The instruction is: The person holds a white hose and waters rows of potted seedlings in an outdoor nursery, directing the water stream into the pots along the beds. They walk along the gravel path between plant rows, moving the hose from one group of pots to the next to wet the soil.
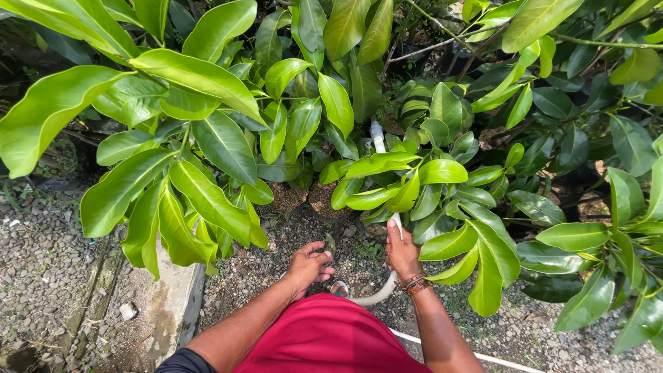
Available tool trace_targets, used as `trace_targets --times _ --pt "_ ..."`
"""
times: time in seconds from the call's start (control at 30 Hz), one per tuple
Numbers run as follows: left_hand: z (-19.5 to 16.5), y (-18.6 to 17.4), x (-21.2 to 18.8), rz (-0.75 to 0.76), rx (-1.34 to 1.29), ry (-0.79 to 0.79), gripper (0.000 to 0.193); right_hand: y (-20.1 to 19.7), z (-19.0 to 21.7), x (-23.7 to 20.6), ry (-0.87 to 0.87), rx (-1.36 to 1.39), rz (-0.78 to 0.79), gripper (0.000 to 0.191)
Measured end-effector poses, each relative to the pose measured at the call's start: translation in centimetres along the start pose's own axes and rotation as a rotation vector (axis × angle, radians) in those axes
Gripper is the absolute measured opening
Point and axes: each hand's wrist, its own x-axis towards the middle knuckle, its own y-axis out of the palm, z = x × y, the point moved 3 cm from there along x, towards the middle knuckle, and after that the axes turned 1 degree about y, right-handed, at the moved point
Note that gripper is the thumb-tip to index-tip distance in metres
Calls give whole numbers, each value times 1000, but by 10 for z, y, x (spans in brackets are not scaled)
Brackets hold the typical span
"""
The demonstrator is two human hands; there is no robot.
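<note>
Two bare hands show low in the centre of the frame, above a red garment (324,342). The right hand (402,254) wraps a white hose (378,295), its grip pressed around it, with beaded bracelets (414,283) at the wrist. The hose curves below that hand, passes behind leaves and shows again higher up, near the frame's centre, among glossy green leaves (207,138). The left hand (309,266) hangs just left of it, fingers curled loosely, holding nothing. Below lies gravel ground (48,262), with a concrete edge (176,304) at lower left and dark soil (304,197) under the plants
</note>
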Motion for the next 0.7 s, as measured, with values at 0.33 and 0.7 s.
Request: trace_targets --times 0.33,0.7 --pt "8 0 1 7 -12 -7 57 1 10 7 -35 -71 -12 55" --pt "9 14 16 -17 -34 -29 56 -5 -20 59 -47 11 5 47"
